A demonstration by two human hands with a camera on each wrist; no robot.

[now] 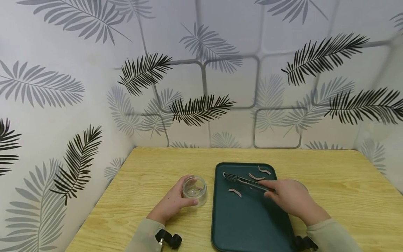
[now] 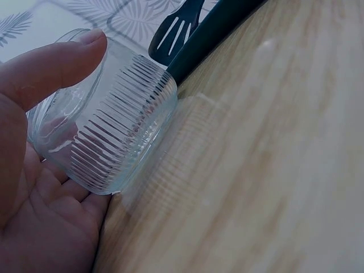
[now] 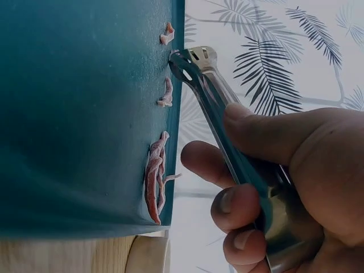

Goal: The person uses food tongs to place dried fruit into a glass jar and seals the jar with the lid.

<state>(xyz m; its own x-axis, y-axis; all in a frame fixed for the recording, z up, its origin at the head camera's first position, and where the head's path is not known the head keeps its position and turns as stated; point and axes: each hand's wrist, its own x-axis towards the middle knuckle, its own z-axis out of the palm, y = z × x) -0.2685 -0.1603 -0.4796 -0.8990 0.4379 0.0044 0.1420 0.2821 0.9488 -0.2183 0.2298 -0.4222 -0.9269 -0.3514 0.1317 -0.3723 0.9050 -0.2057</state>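
My left hand (image 1: 176, 200) holds a clear glass jar (image 1: 200, 200) upright on the table, left of the tray, with the thumb on its near side. In the left wrist view, the ribbed wall of the jar (image 2: 114, 122) shows below the thumb. My right hand (image 1: 292, 197) grips metal tongs (image 1: 247, 182) over a dark green tray (image 1: 248, 224). Slotted ends of the tongs (image 3: 193, 62) are close over the tray, with a small pinkish bit at their tips. Several thin pinkish strips lie on the tray, one strip (image 1: 235, 192) nearer me and another strip (image 1: 264, 170) at the far edge.
The light wooden table (image 1: 151, 168) extends on both sides of the tray. Behind it stands a wall (image 1: 233, 129) with a leaf pattern. A pale rounded object (image 3: 149, 254) sits beyond the tray's edge in the right wrist view.
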